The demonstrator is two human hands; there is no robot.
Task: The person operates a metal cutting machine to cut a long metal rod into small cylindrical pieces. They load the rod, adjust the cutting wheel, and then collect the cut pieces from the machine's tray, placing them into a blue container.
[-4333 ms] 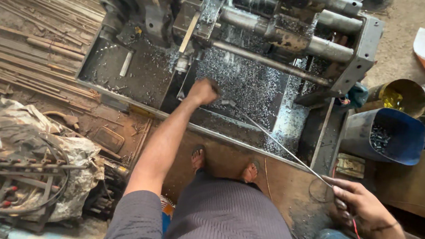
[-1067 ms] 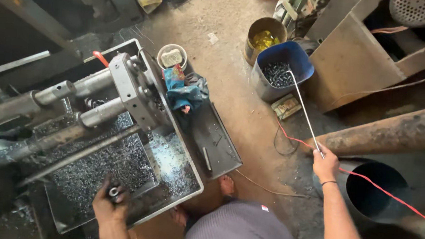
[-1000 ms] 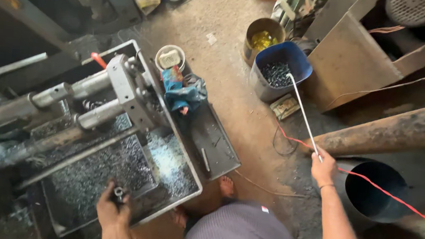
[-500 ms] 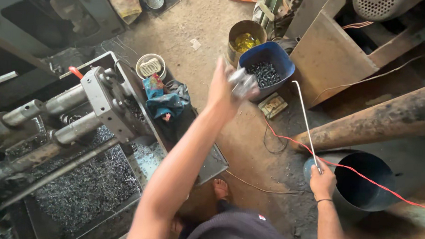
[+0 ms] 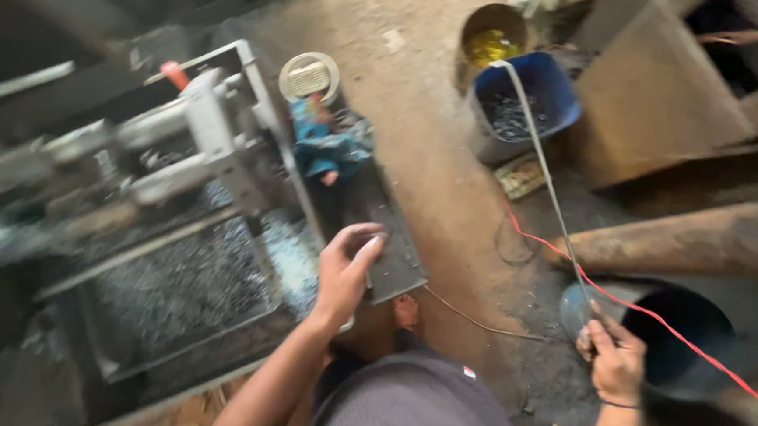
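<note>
**Workshop floor: thin rod, two hands, machine tray**

Right hand: low at the right, fingers closed round the near end of a thin metal rod. From the grip the rod ran up and away, its far end reaching the rim of a blue bucket that held dark metal bits. A red wire crossed the floor just beside this hand and passed over a dark round tub.

Left hand: raised over the near corner of the machine tray, fingers curled; blur hid whether anything lay inside them. It was well apart from the rod.

Surroundings: a grey machine stood above the tray, which was strewn with metal shavings. A blue rag lay beside a small round tin. A can of yellow liquid stood behind the bucket. A rusty pipe lay at the right.
</note>
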